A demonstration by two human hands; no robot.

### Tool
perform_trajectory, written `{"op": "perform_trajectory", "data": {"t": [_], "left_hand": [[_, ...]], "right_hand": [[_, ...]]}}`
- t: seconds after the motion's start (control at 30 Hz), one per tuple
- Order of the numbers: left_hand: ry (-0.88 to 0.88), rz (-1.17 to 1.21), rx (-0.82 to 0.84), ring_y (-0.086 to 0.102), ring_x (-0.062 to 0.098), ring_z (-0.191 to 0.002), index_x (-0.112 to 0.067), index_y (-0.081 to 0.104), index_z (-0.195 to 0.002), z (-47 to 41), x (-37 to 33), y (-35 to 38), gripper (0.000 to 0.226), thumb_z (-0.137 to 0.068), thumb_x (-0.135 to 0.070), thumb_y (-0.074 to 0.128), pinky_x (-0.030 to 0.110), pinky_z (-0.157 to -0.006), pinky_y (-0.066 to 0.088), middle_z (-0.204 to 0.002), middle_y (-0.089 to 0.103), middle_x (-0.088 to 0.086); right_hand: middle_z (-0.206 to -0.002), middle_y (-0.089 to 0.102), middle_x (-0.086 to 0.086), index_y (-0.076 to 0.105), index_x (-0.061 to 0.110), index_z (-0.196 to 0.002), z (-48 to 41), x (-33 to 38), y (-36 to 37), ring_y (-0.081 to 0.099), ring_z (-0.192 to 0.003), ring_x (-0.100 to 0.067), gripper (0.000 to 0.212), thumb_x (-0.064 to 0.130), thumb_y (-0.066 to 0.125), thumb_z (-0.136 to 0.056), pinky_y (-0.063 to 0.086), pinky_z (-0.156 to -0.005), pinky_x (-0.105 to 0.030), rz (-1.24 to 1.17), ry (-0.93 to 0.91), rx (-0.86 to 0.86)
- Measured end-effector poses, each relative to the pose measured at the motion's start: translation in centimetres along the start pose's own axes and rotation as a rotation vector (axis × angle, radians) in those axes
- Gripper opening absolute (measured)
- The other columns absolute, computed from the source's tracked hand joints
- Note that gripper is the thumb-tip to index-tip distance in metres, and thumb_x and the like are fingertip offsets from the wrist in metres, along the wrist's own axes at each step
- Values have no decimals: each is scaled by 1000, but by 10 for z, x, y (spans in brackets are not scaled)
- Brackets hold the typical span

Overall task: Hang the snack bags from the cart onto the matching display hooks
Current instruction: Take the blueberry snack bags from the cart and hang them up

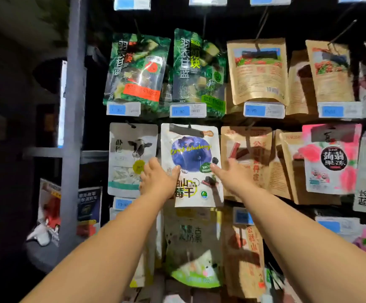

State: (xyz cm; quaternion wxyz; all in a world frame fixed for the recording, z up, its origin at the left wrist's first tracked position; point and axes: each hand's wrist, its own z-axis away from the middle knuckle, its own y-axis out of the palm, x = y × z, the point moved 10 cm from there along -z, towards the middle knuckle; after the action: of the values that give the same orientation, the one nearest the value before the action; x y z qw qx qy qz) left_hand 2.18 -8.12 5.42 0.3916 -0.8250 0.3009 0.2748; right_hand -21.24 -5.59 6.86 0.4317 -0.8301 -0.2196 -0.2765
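Nearest, two bare forearms reach forward to the blueberry bag (191, 165), which hangs in the middle row of the display. The left hand (159, 179) touches its left edge, the right hand (230, 173) its right edge; fingers (215, 168) on both are loosely spread, pinching nothing firmly. The bag looks light, soft and crinkly, best taken by its side edges. Farther up, its hook (189, 126) passes through the top strip.
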Motion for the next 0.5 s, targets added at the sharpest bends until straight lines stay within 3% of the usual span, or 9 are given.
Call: {"op": "perform_trajectory", "data": {"t": [0.17,0.27,0.3,0.4,0.5], "left_hand": [[-120,274,102,49,35,-122,-8,31,-137,-35,13,18,68,-91,-56,49,39,-99,38,-136,49,18],[-96,415,184,54,33,-118,-5,51,-131,-47,0,19,65,-94,-59,42,34,-93,42,-131,57,16],[-89,437,203,54,31,-119,-7,54,-130,-51,-3,20,70,-91,-63,44,34,-96,43,-131,57,13],[-124,578,207,58,28,-116,-11,55,-131,-59,-5,23,88,-66,-72,59,40,-103,44,-131,60,8],[-164,771,254,65,19,-87,-6,61,-112,-53,-10,26,41,-90,-40,62,29,-85,48,-100,69,6]], "right_hand": [[-141,50,-16,38,7,-142,-34,-11,14,48,-128,-37,84,65,57,-84,40,-107,-43,-343,110,-35],[-124,65,-12,56,9,-127,-63,-24,31,61,-112,-33,114,87,68,-45,48,-101,-48,-596,139,-36],[-114,70,-13,63,8,-118,-69,-25,36,66,-105,-33,110,85,73,-39,50,-98,-48,-671,146,-18],[-98,74,-16,69,2,-107,-66,-13,45,71,-94,-33,68,48,85,-60,53,-94,-50,-846,154,81],[-103,73,-17,61,1,-122,-65,0,52,71,-95,-33,87,42,88,-50,54,-92,-53,-970,124,155]]}}
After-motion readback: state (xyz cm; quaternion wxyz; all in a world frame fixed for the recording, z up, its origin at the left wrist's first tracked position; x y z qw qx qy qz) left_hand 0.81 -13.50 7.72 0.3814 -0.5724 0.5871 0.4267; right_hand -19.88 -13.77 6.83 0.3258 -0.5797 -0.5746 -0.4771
